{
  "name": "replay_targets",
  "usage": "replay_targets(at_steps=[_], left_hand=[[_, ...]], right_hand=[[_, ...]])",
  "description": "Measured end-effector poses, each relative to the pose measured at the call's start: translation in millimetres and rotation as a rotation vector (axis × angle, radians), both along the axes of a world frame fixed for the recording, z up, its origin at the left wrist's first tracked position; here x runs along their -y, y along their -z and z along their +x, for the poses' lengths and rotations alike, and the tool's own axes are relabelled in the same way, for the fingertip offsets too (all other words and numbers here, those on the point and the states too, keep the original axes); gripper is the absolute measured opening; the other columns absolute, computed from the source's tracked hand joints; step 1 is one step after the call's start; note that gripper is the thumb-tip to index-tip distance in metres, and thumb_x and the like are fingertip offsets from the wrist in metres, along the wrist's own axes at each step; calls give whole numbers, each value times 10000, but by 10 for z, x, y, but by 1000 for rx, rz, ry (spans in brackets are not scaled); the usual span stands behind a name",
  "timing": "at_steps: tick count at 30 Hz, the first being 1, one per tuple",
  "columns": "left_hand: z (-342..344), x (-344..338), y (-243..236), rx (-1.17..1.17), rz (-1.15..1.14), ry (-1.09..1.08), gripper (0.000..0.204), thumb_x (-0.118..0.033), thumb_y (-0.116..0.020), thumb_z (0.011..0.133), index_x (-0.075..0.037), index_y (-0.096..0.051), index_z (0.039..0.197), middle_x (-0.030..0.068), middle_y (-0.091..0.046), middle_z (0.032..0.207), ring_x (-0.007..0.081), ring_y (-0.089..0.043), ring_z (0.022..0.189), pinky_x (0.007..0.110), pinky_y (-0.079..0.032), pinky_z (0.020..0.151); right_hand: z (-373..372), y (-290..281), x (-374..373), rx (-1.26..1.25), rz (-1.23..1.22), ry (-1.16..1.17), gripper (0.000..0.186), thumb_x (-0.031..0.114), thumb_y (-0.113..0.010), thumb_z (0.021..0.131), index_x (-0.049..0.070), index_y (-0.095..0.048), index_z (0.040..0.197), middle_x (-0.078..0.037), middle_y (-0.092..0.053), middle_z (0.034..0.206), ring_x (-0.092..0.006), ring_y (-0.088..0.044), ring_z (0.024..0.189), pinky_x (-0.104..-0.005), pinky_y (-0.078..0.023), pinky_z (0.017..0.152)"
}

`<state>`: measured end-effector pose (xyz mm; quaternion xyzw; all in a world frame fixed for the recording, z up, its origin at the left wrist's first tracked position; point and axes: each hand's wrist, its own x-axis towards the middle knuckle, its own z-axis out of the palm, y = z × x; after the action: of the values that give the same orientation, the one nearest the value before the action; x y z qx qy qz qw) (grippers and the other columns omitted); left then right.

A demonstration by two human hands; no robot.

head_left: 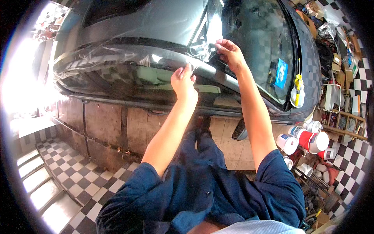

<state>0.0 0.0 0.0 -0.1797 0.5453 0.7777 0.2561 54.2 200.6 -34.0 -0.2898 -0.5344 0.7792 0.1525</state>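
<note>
A dark grey car (156, 23) stands in front of me, with thin clear plastic film (202, 51) lying wrinkled along its roof edge. Near the corner of the roof, my right hand (232, 54) pinches the film between thumb and fingers. My left hand (184, 85) is closed lower down, its thumb and forefinger at the film's edge above the side window (156, 80). Their fingertips are a short way apart, with crumpled, shiny film between them.
A blue flat card (281, 73) lies on the glass at right, beside a yellow-topped spray bottle (298, 91). White and red buckets (287, 144) stand on the floor at right. Boxes (340, 78) and a wooden ladder (346, 119) clutter the far right. Metal-edged steps (58, 210) are at left.
</note>
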Motion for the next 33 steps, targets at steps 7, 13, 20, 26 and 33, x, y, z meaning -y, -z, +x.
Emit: replay_targets(at_steps=[7, 13, 20, 26, 33], left_hand=[[67, -61, -106, -201, 212, -16, 172, -132, -669, 845, -48, -576, 963, 21, -610, 885, 114, -546, 870, 270, -445, 738], [70, -162, -173, -546, 225, 196, 254, -79, -614, 865, -54, -550, 1109, 79, -552, 1195, 192, -527, 1072, 322, -427, 885], [-81, -228, 28, -1070, -127, 238, 307, 25, -653, 791, -27, -574, 1083, 81, -519, 1137, 157, -549, 985, 253, -517, 750], [-89, -322, -15, -867, -53, 141, 207, -21, -624, 853, 4, -572, 1051, 64, -585, 1038, 116, -559, 937, 247, -501, 782], [-41, -331, -28, -611, 151, 77, 138, -22, -581, 878, 5, -564, 1013, 83, -597, 1032, 160, -584, 936, 300, -513, 824]], right_hand=[[-39, -152, 112, -292, -199, 169, 133, 116, -555, 912, 0, -560, 978, -64, -614, 864, -154, -608, 810, -275, -505, 717], [-127, -117, 210, -504, -246, 317, 95, 111, -538, 921, 20, -510, 921, -67, -586, 802, -162, -586, 708, -255, -472, 628], [-55, -45, 155, -593, -513, 161, 222, 25, -561, 883, -16, -503, 1094, -92, -591, 961, -155, -583, 825, -258, -496, 715], [-94, 18, 247, -587, -563, 234, 188, 55, -608, 863, 20, -537, 1033, -74, -603, 888, -163, -599, 798, -285, -513, 733], [-172, -19, 220, -631, -498, 185, 88, 72, -552, 898, 46, -534, 981, -45, -586, 857, -172, -575, 774, -292, -490, 725]])
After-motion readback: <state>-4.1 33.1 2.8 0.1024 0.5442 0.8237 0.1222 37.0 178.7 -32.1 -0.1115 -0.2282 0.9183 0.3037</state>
